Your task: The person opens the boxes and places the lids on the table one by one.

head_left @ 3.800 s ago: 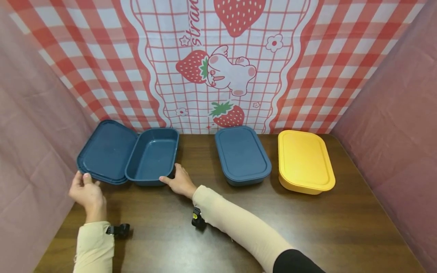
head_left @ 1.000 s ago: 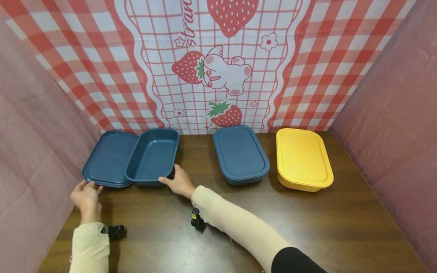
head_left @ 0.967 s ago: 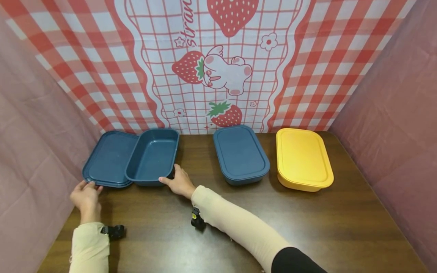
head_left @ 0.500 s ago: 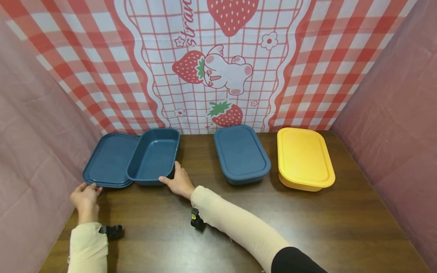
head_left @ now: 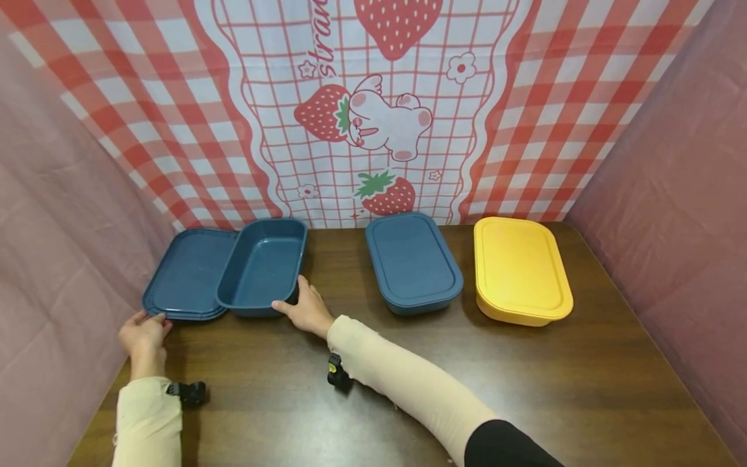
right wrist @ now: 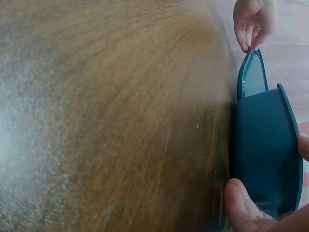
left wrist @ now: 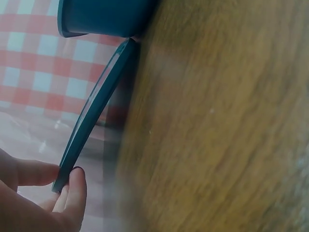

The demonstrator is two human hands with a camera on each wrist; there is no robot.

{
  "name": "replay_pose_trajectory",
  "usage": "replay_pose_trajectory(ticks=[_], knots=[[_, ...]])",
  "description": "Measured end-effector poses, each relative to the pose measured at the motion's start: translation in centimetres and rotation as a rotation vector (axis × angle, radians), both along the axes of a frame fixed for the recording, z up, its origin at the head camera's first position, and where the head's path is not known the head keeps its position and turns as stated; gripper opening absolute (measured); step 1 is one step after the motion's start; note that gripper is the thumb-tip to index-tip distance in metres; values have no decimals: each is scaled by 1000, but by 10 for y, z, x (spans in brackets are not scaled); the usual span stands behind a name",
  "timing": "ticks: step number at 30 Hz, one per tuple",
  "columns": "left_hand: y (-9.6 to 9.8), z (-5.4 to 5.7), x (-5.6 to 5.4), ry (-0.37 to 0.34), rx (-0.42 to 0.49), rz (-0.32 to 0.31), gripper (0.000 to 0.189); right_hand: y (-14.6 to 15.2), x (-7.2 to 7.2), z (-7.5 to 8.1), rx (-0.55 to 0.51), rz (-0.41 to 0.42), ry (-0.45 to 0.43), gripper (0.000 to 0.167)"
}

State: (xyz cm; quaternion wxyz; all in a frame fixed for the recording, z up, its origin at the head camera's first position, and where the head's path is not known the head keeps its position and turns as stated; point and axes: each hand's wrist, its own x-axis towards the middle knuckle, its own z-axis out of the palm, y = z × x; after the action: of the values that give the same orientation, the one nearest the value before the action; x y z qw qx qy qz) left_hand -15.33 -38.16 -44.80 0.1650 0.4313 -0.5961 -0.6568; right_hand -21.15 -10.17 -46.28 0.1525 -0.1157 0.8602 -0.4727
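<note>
At the left of the table in the head view lies a blue lid (head_left: 189, 272), underside up, beside a lidless blue food container (head_left: 262, 269). My left hand (head_left: 144, 338) pinches the lid's near left corner between thumb and fingers. In the left wrist view the lid (left wrist: 91, 116) slants, its pinched end raised off the tabletop and its other end low beside the container. Across the container's near right corner my right hand (head_left: 305, 311) keeps a hold, thumb at the front rim. Nothing is visible inside the container.
A second blue container (head_left: 414, 263) with its lid on stands right of centre, and a lidded yellow container (head_left: 522, 269) is farther right. Behind them hangs a red-and-white checked cloth (head_left: 537, 117). Pink cloth (head_left: 58, 214) borders the brown wooden table (head_left: 408, 363).
Since the earliest frame, the lid has come down from a steeper tilt, and my left hand has lowered with it. My right hand and the container have stayed almost still.
</note>
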Motion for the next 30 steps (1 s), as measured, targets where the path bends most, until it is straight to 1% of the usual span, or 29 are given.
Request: replay_pose_trajectory(ticks=[3,5,7,13,18,22,25,28,30], knots=[[-1,-1,-2,-35,-14,-6,65,0,1,-1,-2,-3,-1,84],[-2,-2,-3,-61,-39,-21,65,0,2,-2,-3,-5,3,83],[-3,-4,-4,-75,-50,-26,64,0,4,-3,-5,-9,14,82],[-4,-10,-5,-101,-106,-68,64,-1,7,-7,11,-47,44,81],[-5,-14,-8,-135,-136,-128,66,0,8,-5,7,-70,52,80],[-9,-16,-9,-169,-140,-195,67,0,8,-4,12,-76,52,80],[-14,-16,-12,-181,-136,-238,67,1,9,-4,16,-79,55,80],[-17,-14,-15,-184,-132,-263,67,1,7,-5,10,-85,64,78],[-18,-12,-17,-203,-148,-283,66,2,7,-6,3,-88,66,77]])
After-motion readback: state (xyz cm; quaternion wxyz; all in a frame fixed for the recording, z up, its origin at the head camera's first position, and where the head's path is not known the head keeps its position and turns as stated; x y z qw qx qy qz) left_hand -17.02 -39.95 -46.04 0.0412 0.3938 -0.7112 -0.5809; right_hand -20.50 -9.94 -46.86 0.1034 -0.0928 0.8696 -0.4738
